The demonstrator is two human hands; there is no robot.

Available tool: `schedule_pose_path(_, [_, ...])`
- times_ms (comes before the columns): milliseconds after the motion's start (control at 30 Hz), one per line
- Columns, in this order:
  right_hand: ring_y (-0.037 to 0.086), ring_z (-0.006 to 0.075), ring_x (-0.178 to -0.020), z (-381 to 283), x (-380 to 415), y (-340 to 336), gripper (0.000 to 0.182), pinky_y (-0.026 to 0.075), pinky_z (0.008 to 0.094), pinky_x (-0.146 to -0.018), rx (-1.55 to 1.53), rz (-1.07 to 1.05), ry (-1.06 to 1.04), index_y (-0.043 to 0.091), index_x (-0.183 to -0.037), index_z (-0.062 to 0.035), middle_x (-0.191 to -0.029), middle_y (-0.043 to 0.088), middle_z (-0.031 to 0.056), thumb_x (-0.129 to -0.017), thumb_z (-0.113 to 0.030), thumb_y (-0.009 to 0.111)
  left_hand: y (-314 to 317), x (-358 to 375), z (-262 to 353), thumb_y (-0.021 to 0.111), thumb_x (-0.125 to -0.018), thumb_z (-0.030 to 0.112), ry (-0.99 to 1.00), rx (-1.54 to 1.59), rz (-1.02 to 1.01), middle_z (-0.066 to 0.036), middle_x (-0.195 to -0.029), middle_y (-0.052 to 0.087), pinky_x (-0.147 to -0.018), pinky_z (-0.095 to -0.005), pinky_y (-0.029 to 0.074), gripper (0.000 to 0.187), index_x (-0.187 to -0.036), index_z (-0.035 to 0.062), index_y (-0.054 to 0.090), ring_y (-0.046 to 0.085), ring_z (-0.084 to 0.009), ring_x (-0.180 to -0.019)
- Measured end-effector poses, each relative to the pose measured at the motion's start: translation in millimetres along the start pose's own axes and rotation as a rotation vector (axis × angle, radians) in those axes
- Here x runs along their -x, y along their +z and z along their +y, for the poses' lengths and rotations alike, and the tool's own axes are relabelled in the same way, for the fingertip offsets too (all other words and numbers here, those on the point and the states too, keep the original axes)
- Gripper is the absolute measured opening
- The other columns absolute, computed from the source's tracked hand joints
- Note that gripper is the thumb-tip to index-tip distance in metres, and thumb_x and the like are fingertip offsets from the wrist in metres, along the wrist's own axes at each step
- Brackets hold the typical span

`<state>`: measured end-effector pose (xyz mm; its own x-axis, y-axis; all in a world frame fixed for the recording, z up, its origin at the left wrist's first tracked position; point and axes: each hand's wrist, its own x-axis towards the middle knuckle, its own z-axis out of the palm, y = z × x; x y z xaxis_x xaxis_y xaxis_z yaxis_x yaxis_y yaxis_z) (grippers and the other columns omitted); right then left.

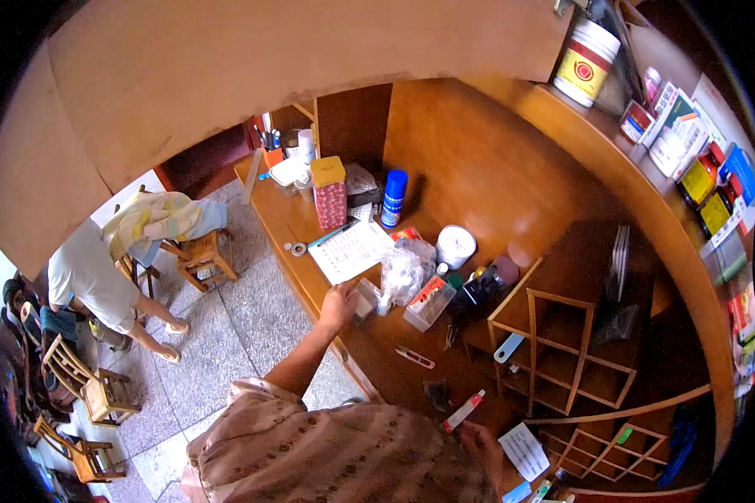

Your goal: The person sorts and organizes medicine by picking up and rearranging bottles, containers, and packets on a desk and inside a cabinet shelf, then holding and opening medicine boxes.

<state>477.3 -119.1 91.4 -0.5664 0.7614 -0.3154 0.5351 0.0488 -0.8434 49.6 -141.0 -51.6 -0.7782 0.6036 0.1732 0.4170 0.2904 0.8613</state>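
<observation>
My left hand is on the worn wooden desk top, its fingers closed at the edge of a small clear plastic box. Just beyond it lies a printed sheet, and to its right is a crumpled clear plastic bag. My right hand is low by my body, partly hidden by the brown patterned sleeve, so its fingers do not show clearly. Nearest to it are a white and red tube and a printed paper slip. A pair of small snips lies between the hands.
A pink tin, blue spray can, white round container and clear box with red label stand on the desk. Wooden lattice dividers are at right. A shelf holds bottles. Another person stands by chairs.
</observation>
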Motion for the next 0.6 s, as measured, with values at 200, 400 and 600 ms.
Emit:
schedule_pose_path(200, [0.061, 0.0134, -0.087, 2.8, -1.5, 4.4, 0.029, 0.047, 0.023, -0.07, 0.099, 0.05, 0.096, 0.056, -0.117, -0.0054, -0.101, 0.065, 0.0088, -0.089, -0.009, 0.06, -7.1, -5.4, -1.2, 0.061, -0.08, 0.015, 0.154, -0.147, 0.149, -0.018, -0.09, 0.062, -0.077, -0.0407, 0.049, 0.022, -0.097, 0.0015, 0.063, 0.059, -0.0355, -0.084])
schedule_pose_path(400, [0.06, 0.0125, -0.086, 0.8, -2.6, 3.9, 0.028, 0.047, 0.0245, -0.069, 0.23, 0.042, -0.155, 0.055, -0.118, -0.0061, -0.101, 0.064, 0.0091, -0.09, -0.009, 0.059, -2.9, 39.3, -21.1, 0.062, -0.079, 0.021, 0.378, -0.506, -0.181, -0.015, -0.108, 0.06, -0.088, -0.0406, 0.044, 0.022, -0.096, 0.0082, 0.066, 0.053, -0.0325, -0.104])
schedule_pose_path(600, [0.062, 0.0145, -0.091, 4.0, -10.7, 13.5, 0.029, 0.048, 0.0273, -0.078, 0.086, 0.011, -0.152, 0.055, -0.117, -0.0017, -0.098, 0.066, 0.0087, -0.088, -0.008, 0.06, -0.8, 49.8, -14.7, 0.065, -0.076, 0.022, 0.426, -0.535, -0.111, -0.015, -0.123, 0.05, -0.099, -0.0457, 0.038, 0.033, -0.106, 0.0088, 0.062, 0.043, -0.0357, -0.12])
